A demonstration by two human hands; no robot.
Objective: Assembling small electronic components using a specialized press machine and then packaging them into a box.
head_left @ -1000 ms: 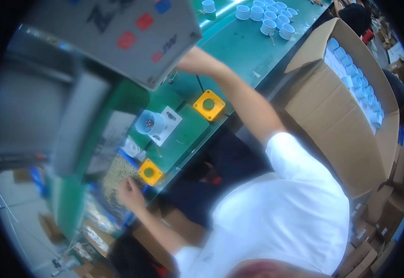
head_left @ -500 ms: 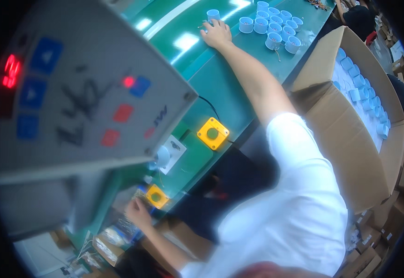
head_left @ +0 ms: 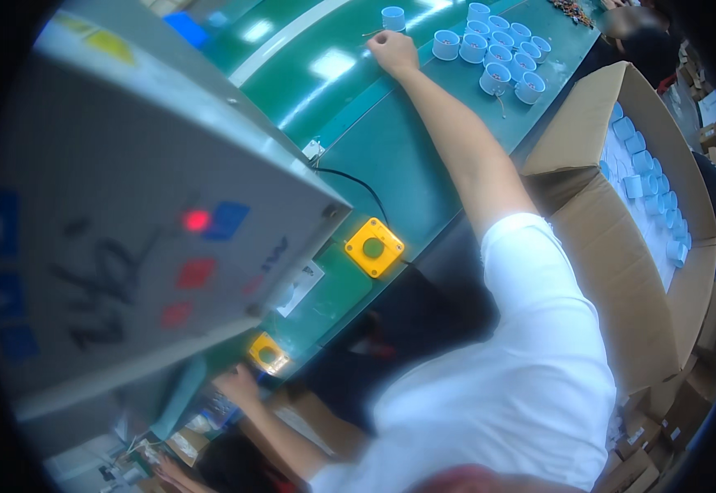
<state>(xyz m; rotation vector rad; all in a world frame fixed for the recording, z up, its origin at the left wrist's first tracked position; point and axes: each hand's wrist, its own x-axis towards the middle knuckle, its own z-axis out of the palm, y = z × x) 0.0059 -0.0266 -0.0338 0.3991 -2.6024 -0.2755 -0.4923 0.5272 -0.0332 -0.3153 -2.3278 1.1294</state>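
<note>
My right arm stretches to the far side of the green surface. My right hand [head_left: 392, 52] is curled closed there, with nothing visible in it. Just beyond its knuckles stands a light-blue cup [head_left: 392, 18], a thin wire beside it. To the right, several light-blue cups [head_left: 497, 51] with small parts inside stand grouped. At the lower left, my left hand [head_left: 239, 384] has its fingers bent together over small parts [head_left: 220, 407]; what they hold is too blurred to tell. Near it is a yellow box with a green round button [head_left: 267, 355].
A grey control panel [head_left: 152, 238] with a red light fills the left. Another yellow button box [head_left: 374, 248] lies mid-table, its black cable [head_left: 358, 182] running behind. On my right stands a large open carton [head_left: 596, 238] holding cups. Other people's arms show at the edges.
The view has shifted, bringing the grey panel lower and farther left. My right hand's fingers, earlier spread at the cup, are now curled, with the cup standing apart beyond them. My left hand remains over the parts.
</note>
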